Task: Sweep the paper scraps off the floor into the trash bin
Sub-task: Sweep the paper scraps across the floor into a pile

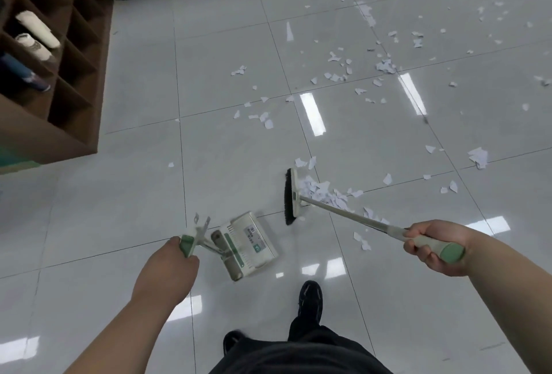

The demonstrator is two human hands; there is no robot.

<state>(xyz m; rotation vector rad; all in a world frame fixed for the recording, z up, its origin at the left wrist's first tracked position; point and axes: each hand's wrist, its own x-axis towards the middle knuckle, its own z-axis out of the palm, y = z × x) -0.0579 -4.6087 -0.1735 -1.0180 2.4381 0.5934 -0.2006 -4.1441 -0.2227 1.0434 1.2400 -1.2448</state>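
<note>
As broom [352,214] abuts scraps [321,193], dustpan [248,246] hangs nr its bristle edge.

Only one view exists, from a wide-angle camera on the person's head. It faces forward and down at the glossy pale grey tiled floor [119,200]. The left hand [173,263] and right hand [433,246] are near the lens, low down; a brown wooden shelf unit [74,122] borders the left.

Bright, even light from overhead. The glossy tiled floor [143,75] mirrors long ceiling lamps as white glare bars near its middle and right. Shadows are soft and faint. The dustpan [248,246] handle is motion-blurred. Tile lines bow toward the frame edges, and the shelf unit [68,140] at left is dim.
</note>
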